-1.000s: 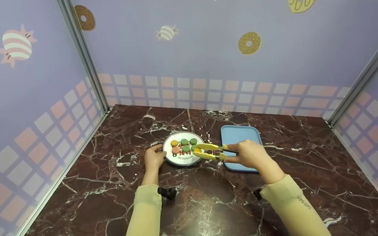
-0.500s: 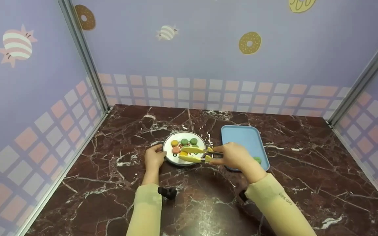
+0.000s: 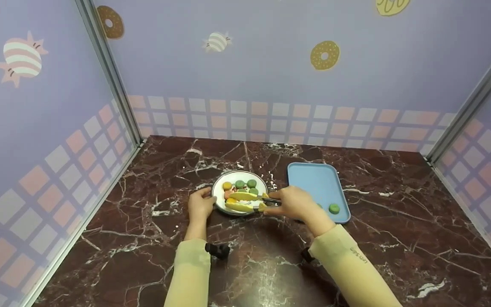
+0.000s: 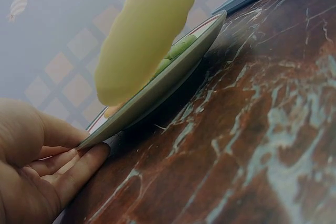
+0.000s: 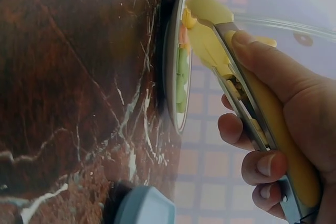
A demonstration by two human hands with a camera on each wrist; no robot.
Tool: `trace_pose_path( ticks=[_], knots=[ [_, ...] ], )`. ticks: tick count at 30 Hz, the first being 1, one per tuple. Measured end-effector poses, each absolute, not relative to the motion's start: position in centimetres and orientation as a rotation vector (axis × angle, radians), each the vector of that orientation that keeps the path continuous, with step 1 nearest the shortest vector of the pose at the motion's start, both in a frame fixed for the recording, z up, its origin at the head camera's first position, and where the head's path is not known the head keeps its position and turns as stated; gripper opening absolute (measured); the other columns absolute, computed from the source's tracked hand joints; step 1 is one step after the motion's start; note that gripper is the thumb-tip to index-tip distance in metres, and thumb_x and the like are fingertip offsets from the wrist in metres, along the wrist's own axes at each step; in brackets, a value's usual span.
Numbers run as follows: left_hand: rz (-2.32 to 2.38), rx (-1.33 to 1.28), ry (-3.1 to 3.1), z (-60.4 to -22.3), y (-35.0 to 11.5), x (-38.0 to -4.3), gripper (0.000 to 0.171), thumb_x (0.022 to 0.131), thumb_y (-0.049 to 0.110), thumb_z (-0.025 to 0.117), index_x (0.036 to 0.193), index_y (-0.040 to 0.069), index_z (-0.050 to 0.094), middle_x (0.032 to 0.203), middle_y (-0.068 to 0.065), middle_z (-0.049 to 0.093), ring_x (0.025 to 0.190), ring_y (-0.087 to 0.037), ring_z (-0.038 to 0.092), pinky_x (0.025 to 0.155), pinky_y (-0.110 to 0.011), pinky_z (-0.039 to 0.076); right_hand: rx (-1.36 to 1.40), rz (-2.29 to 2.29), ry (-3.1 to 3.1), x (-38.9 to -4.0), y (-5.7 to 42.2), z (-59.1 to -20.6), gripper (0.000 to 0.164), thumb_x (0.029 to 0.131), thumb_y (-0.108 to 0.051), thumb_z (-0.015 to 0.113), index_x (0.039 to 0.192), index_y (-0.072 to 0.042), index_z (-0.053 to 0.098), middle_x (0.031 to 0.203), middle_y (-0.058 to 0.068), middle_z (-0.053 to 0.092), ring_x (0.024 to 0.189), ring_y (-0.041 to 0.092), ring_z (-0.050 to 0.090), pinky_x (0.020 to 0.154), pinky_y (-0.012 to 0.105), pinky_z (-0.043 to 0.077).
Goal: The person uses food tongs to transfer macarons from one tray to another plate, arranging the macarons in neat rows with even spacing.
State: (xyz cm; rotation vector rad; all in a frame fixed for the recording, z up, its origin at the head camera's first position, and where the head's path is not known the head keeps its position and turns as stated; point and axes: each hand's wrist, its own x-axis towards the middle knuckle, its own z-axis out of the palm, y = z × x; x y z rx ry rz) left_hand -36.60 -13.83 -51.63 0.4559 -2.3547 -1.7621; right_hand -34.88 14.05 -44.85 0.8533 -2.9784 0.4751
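My left hand (image 3: 200, 206) pinches the left rim of a round white plate (image 3: 218, 204), one finger above the edge and others under it, as the left wrist view (image 4: 79, 145) shows. Green, orange and pink macaron-like rounds lie on the plate, among them a green round (image 3: 252, 183) and an orange round (image 3: 227, 186). In my right hand (image 3: 294, 204) are yellow tongs (image 5: 247, 72), gripped by the handles. Their two yellow tips spread apart over the front of the plate, with a yellow-orange round (image 3: 231, 201) partly visible between them. Whether the tips touch it I cannot tell.
To the right of the plate lies a blue tray (image 3: 313, 175) bearing a green round (image 3: 334, 208) and another one partly behind my right hand. Everything rests on a dark red marbled table (image 3: 262, 264), enclosed by patterned purple walls (image 3: 267, 64).
My right hand and the tongs have moved left from the tray side to over the plate's front. The green rounds on the tray have come into view. My left hand stays at the rim.
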Motion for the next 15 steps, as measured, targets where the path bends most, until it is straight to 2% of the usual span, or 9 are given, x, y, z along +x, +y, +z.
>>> trace_pose_path(
  ticks=[3, 9, 15],
  knots=[
    [-1.76, 0.459, -2.357, -51.66, -13.84, -36.65, 0.042, 0.093, -0.004, 0.065, 0.135, -0.008, 0.062, 0.131, -0.031, 0.066, 0.12, -0.04, 0.068, 0.077, -0.031, 0.066, 0.859, 0.481, -2.971, -35.0, 13.97, -45.09, 0.053, 0.084, -0.052, 0.08, 0.124, -0.018, 0.076, 0.117, 0.015, 0.077, 0.098, 0.039, 0.075, 0.089, 0.054, 0.062],
    [-1.754, 0.463, -2.37, -51.62, -13.96, -36.61, 0.043, 0.094, -0.003, 0.066, 0.136, -0.006, 0.062, 0.132, -0.03, 0.066, 0.122, -0.039, 0.068, 0.081, -0.031, 0.066, 0.872, 0.497, -2.96, -35.04, 13.73, -45.4, 0.042, 0.085, -0.052, 0.08, 0.109, -0.017, 0.079, 0.097, 0.014, 0.079, 0.084, 0.035, 0.074, 0.078, 0.054, 0.062],
    [-1.763, 0.451, -2.364, -51.71, -13.95, -36.6, 0.043, 0.093, -0.003, 0.065, 0.136, -0.008, 0.062, 0.131, -0.031, 0.066, 0.122, -0.04, 0.067, 0.079, -0.03, 0.066, 0.857, 0.517, -2.975, -35.0, 13.69, -45.55, 0.044, 0.085, -0.053, 0.079, 0.112, -0.018, 0.079, 0.103, 0.014, 0.079, 0.088, 0.036, 0.074, 0.081, 0.054, 0.062]
  ],
)
